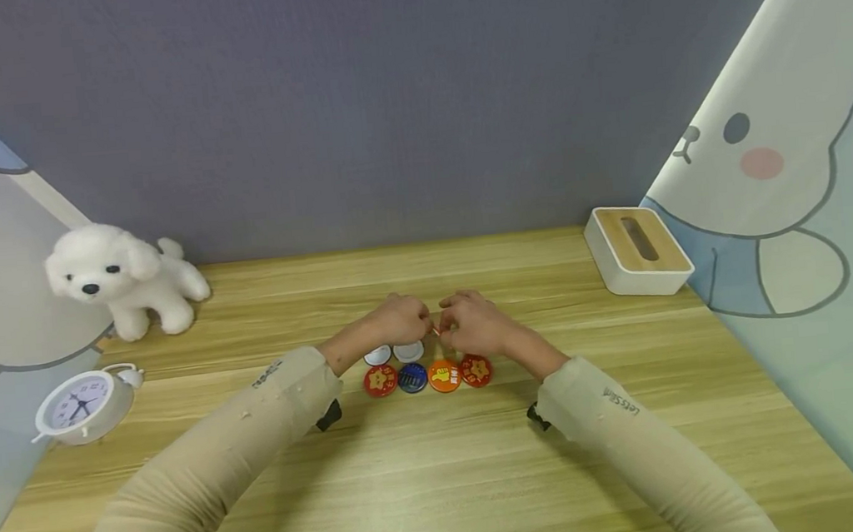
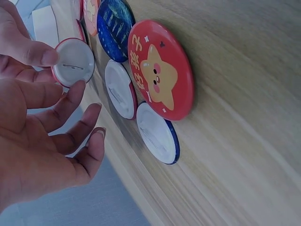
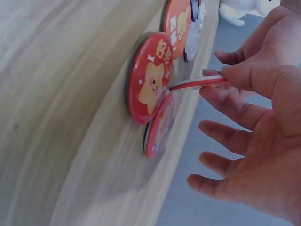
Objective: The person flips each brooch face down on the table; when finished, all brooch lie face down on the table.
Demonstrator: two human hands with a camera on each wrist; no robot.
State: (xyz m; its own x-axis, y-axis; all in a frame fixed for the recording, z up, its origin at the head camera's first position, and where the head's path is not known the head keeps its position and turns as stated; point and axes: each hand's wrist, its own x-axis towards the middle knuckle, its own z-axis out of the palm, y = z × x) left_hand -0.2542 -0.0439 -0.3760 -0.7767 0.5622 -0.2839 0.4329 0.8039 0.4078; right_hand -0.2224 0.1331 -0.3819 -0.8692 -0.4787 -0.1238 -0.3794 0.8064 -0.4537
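A round pin badge (image 2: pixel 74 68) with a red rim is held on edge, its white pin side towards the left wrist camera. My right hand (image 3: pixel 254 127) pinches it between thumb and index finger, other fingers spread. My left hand (image 2: pixel 47 136) is close beside it, a fingertip at the badge's lower edge and the other fingers loosely bent. Below lie a red star badge (image 2: pixel 162 70), a blue badge (image 1: pixel 412 377), an orange thumbs-up badge (image 1: pixel 444 376) and another red star badge (image 1: pixel 476 371). Two badges, one white-backed (image 1: pixel 377 355), lie pin side up behind them; a red badge (image 3: pixel 160 127) lies face up.
A white plush dog (image 1: pixel 127 277) and a white alarm clock (image 1: pixel 86 407) stand on the left of the wooden table (image 1: pixel 428 483). At the back right is a tissue box (image 1: pixel 639 249) with a wooden lid. A grey panel (image 1: pixel 384 111) rises behind.
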